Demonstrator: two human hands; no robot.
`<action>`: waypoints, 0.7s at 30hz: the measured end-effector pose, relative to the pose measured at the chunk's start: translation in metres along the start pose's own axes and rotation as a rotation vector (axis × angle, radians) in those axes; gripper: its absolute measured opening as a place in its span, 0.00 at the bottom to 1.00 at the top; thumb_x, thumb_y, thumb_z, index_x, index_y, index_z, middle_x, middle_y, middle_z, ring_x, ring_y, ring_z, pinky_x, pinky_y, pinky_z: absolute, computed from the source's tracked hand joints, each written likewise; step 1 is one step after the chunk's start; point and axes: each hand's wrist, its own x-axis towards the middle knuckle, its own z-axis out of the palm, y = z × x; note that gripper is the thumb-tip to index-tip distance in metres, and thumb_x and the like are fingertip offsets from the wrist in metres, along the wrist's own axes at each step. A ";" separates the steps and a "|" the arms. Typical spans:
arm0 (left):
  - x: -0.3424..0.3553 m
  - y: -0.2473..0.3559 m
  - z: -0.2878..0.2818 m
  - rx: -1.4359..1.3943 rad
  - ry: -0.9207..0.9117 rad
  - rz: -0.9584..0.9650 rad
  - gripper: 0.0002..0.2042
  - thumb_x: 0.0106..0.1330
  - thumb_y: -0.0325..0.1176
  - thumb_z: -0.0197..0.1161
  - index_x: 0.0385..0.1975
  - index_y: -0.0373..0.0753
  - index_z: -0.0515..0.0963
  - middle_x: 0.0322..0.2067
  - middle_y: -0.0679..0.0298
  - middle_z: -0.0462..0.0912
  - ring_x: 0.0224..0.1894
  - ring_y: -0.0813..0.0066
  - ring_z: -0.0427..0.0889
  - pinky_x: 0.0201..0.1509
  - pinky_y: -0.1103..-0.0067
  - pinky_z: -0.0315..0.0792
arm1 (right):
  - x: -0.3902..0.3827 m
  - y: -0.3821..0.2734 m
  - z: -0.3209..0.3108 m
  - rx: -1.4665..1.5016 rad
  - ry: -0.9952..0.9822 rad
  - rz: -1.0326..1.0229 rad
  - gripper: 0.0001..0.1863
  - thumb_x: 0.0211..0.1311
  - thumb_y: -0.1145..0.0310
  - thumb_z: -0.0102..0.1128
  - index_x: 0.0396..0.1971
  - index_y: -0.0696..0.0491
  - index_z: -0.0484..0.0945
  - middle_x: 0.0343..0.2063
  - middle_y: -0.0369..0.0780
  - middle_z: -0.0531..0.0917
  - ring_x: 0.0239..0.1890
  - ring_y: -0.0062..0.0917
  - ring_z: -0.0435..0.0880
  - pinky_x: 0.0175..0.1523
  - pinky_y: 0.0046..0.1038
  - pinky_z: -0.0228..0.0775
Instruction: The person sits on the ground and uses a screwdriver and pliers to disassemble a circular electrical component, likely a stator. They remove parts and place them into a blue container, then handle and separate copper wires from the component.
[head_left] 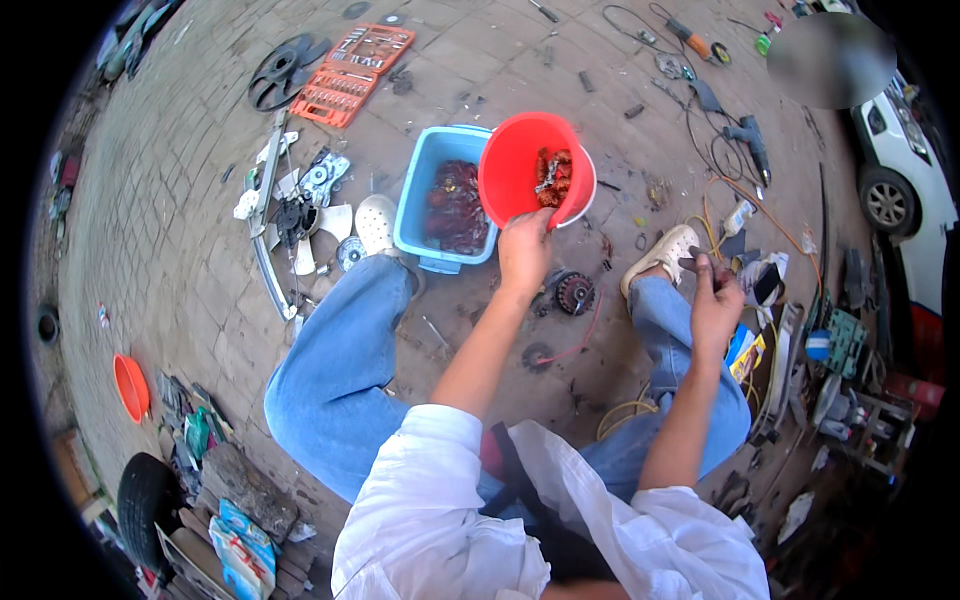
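My left hand (524, 255) grips the near rim of a red bucket (507, 155), which is tilted so that its inside shows. Copper-brown pieces with some silvery metal (553, 180) lie in it. The bucket overlaps the right edge of a light blue plastic basin (413, 195), where a dark reddish mass (455, 205) lies inside. Over my right knee, my right hand (718, 300) is closed with a small dark object (690, 264) at its fingertips; its kind is unclear. On the ground between my feet sits a round dark toothed part (575, 293).
An orange socket-tool case (335, 95) lies open beside a black fan (285, 75). Metal and plastic parts (297, 205) are strewn left of the basin. Corded power tools (748, 140) and cables lie at the upper right, near a white car (905, 160). A tyre (147, 500) stands lower left.
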 end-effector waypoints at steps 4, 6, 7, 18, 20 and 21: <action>0.004 -0.035 -0.021 -0.502 0.050 -0.442 0.09 0.61 0.25 0.63 0.40 0.34 0.80 0.26 0.62 0.83 0.30 0.84 0.77 0.35 0.80 0.70 | -0.006 -0.040 -0.019 -0.057 -0.098 -0.104 0.15 0.65 0.64 0.59 0.39 0.63 0.82 0.28 0.44 0.85 0.32 0.23 0.81 0.42 0.25 0.71; 0.005 -0.063 -0.032 -0.691 0.094 -0.487 0.11 0.63 0.27 0.63 0.44 0.32 0.79 0.35 0.63 0.84 0.37 0.83 0.78 0.43 0.81 0.72 | -0.007 -0.056 -0.021 -0.044 -0.157 -0.164 0.14 0.64 0.65 0.59 0.39 0.63 0.82 0.28 0.44 0.85 0.31 0.23 0.82 0.40 0.25 0.71; 0.004 -0.074 -0.033 -0.853 0.153 -0.536 0.12 0.64 0.26 0.63 0.45 0.32 0.78 0.38 0.63 0.84 0.40 0.81 0.79 0.46 0.81 0.72 | -0.007 -0.062 -0.020 -0.080 -0.172 -0.192 0.14 0.64 0.66 0.59 0.38 0.63 0.82 0.28 0.45 0.85 0.30 0.23 0.82 0.39 0.25 0.71; 0.006 -0.123 -0.060 -1.739 0.280 -0.575 0.23 0.65 0.29 0.61 0.59 0.33 0.65 0.57 0.56 0.73 0.62 0.58 0.70 0.67 0.60 0.63 | 0.002 -0.078 0.011 -0.147 -0.239 -0.209 0.12 0.65 0.67 0.58 0.37 0.61 0.82 0.22 0.41 0.84 0.26 0.19 0.80 0.34 0.23 0.71; 0.010 -0.110 -0.062 -1.662 0.203 -0.571 0.25 0.64 0.30 0.63 0.59 0.32 0.64 0.58 0.56 0.71 0.61 0.60 0.70 0.66 0.63 0.63 | 0.003 -0.075 0.008 -0.061 -0.242 -0.221 0.12 0.65 0.67 0.58 0.38 0.61 0.82 0.24 0.41 0.85 0.27 0.19 0.81 0.36 0.22 0.71; 0.012 -0.102 -0.063 -1.611 0.183 -0.598 0.27 0.63 0.31 0.64 0.60 0.31 0.63 0.59 0.56 0.70 0.61 0.61 0.70 0.66 0.64 0.64 | 0.003 -0.074 0.006 -0.091 -0.233 -0.190 0.12 0.65 0.67 0.58 0.38 0.61 0.82 0.25 0.42 0.85 0.27 0.19 0.81 0.36 0.22 0.71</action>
